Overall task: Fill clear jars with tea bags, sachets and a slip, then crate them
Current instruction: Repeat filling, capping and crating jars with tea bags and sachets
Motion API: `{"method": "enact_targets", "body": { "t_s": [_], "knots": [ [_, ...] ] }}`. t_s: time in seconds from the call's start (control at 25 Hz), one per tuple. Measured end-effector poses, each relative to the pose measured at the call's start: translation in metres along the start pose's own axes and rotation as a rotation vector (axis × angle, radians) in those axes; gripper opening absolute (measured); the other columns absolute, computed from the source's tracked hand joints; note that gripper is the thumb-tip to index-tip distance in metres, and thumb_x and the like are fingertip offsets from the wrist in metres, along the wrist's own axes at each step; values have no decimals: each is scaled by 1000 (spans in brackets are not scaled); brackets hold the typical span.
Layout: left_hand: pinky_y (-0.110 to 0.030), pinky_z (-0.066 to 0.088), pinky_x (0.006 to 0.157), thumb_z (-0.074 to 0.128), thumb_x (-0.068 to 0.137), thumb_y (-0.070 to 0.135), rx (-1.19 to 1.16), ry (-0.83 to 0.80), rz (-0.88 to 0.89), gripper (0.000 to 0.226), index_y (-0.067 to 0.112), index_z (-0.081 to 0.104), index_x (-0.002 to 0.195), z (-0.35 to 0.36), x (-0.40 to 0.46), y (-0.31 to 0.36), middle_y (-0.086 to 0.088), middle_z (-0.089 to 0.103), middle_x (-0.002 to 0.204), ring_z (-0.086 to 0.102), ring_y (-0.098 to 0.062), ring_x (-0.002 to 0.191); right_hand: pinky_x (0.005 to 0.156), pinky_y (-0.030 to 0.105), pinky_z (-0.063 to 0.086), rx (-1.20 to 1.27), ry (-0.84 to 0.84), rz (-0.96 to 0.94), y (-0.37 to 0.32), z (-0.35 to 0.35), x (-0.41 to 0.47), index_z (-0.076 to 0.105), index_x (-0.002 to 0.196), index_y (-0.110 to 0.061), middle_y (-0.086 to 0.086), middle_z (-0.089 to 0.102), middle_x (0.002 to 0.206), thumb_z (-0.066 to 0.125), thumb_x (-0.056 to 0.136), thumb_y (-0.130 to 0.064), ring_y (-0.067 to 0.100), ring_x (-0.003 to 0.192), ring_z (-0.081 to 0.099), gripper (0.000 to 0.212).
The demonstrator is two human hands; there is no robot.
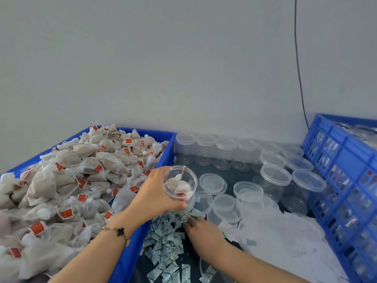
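Jar (180, 183), clear and lidless, sits in my left hand (157, 193) near the middle of the head view, the grip curled round its wall with the mouth tipped toward me; tea bags (181, 185) already lie inside, one string trailing over the rim toward 12 o'clock. At 9 o'clock of the jar the blue bin (130, 250) holds the heap of loose tea bags (67, 180). At 6 o'clock, just below the jar, my right hand (201, 228) is down on the scatter of sachets (165, 240) on the dark surface (234, 174); whether that grip has pinched one yet I cannot tell, as the fingertips are hidden among them. My judgement: sachets are the step in hand, so I should keep the jar mouth just above the pile, lift the sachets cleanly and drop them in without snagging the string. Loose lids (212, 180) lie at 3 o'clock, the blue crate (344, 180) beyond them
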State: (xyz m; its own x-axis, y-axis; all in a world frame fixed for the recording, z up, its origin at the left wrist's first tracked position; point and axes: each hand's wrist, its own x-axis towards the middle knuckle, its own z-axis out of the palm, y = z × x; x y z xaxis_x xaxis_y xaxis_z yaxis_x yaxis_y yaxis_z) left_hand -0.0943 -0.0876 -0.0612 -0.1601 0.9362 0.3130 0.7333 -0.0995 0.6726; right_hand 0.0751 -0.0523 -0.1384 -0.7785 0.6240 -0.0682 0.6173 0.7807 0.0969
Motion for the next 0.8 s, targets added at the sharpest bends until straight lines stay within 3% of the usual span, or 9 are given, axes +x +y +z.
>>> {"method": "enact_targets", "body": {
  "t_s": [0.2,0.4,0.52,0.64,0.72,0.8],
  "knots": [
    [-7,34,77,79,42,60,-12,16,13,93,43,40,125,-2,1,0,20,45,121,41,13,106,85,45,45,60,-65,48,6,-2,1,56,114,2,22,56,115,43,86,9,36,107,54,31],
    [-3,32,74,81,45,58,6,-19,10,89,54,30,118,-2,1,2,19,42,122,41,15,103,82,43,43,68,-17,64,5,-4,7,53,114,-3,21,58,111,38,91,3,33,105,51,29],
    [-3,30,74,81,46,57,8,-24,-9,92,49,34,125,-3,2,-1,18,41,125,42,7,105,73,40,42,97,24,113,1,-6,11,57,105,-2,19,62,106,41,92,0,33,100,56,21],
    [-2,27,74,81,49,54,38,-19,-14,97,39,36,134,-3,2,-3,16,39,125,40,2,108,62,32,33,276,101,275,-7,-7,8,50,107,-6,16,63,102,43,88,-2,31,92,59,20],
    [-4,28,75,82,49,55,38,-16,-12,98,38,37,134,-3,1,-3,16,40,124,40,1,107,61,30,36,465,185,351,-3,-20,2,47,107,-11,10,64,97,49,85,-6,28,89,59,23],
    [-8,28,77,81,47,57,33,-14,-9,99,38,37,133,-3,1,-3,16,40,124,41,0,107,66,25,43,739,421,454,9,-51,-5,53,96,-18,-4,64,89,61,85,-13,16,84,60,14]
  ]
}}
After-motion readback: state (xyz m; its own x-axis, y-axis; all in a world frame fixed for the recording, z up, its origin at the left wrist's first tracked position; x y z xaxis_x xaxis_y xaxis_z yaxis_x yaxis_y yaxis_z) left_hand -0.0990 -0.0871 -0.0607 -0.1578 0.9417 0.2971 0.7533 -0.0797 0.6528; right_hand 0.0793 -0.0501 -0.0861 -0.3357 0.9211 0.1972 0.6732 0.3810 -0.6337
